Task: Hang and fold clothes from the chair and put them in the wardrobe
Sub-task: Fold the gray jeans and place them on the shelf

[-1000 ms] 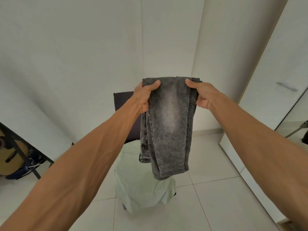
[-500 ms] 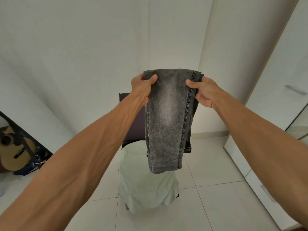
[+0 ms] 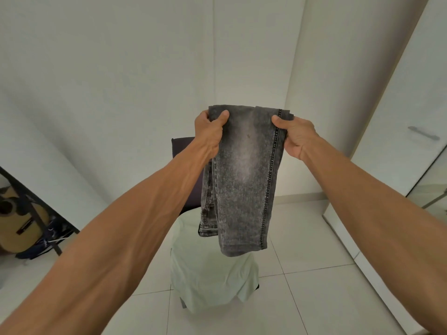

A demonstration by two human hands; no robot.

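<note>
White walls, pale tiled floor; both hands clenched on folded grey jeans above draped chair.

A home bedroom: white wardrobe doors, tiled floor, clothes-draped chair, guitar.

Floor: pale glossy tiles with thin dark grout lines, running to white walls at 12 and 9 o'clock.

Standing on it:
- Chair, centre, toward 6 o'clock; dark backrest upright. Its seat is fully draped by a pale mint-green garment, hanging over the front and both sides.
- Black-framed stand, 9 o'clock, against the wall.
- Acoustic guitar, 9 o'clock, behind the stand's bars.
- White wardrobe, 3 o'clock, base meeting the tiles.
</note>
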